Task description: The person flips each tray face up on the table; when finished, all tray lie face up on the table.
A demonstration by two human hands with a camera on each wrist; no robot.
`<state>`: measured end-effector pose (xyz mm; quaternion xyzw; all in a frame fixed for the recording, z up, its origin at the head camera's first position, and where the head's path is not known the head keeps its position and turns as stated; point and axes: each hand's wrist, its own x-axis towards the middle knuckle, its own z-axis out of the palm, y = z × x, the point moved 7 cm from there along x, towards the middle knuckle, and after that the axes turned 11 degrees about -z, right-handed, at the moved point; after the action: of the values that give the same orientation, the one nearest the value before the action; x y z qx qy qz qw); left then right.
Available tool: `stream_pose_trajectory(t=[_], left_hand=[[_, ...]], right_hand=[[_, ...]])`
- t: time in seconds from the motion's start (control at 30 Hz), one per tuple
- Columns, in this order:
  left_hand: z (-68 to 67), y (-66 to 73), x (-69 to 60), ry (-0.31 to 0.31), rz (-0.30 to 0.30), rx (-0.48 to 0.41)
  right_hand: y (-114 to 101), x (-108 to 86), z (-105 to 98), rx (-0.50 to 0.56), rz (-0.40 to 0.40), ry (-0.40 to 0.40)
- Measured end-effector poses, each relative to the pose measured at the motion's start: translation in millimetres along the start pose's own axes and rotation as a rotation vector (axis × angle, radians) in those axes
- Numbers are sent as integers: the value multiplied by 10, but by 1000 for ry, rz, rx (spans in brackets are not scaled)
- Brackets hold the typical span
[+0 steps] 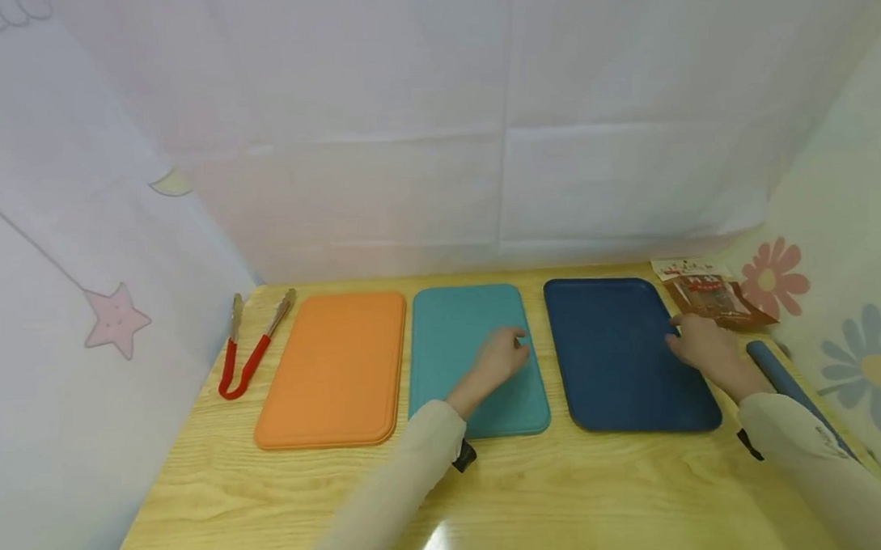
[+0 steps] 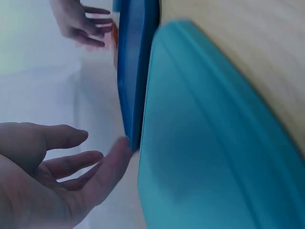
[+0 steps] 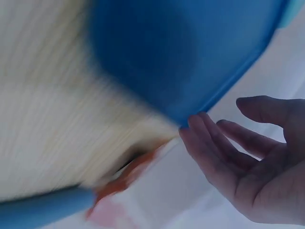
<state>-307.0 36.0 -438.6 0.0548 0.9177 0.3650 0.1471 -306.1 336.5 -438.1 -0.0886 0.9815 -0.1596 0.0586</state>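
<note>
In the head view my left hand (image 1: 493,360) is over the right part of the teal tray (image 1: 450,331), fingers loosely bent and holding nothing. The left wrist view shows that hand (image 2: 66,181) with its fingers spread beside the teal tray (image 2: 190,143). Over the right edge of the navy tray (image 1: 618,342) is my right hand (image 1: 709,353). Relaxed and apart from the thumb, the right fingers (image 3: 214,148) appear near a corner of the navy tray (image 3: 157,57) in the right wrist view; whether they touch it I cannot tell.
An orange tray (image 1: 334,368) lies left of the teal one, with red-handled tongs (image 1: 249,367) farther left. At the back right is a brown package (image 1: 714,298). A blue cylindrical object (image 1: 787,383) lies by the right wrist. Printed cloth hangs behind the wooden table (image 1: 565,497).
</note>
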Motion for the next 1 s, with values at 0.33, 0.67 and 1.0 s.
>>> stream_pose_trajectory(t=[0.33, 0.67, 1.0], left_hand=[[-688, -719, -217, 222, -30, 115], [-708, -1104, -373, 254, -97, 214], [-716, -1241, -368, 218, -139, 189]], right_hand=[[-1042, 81, 194, 164, -173, 193], [-1726, 219, 632, 373, -286, 43], [-1893, 407, 928, 298, -239, -21]])
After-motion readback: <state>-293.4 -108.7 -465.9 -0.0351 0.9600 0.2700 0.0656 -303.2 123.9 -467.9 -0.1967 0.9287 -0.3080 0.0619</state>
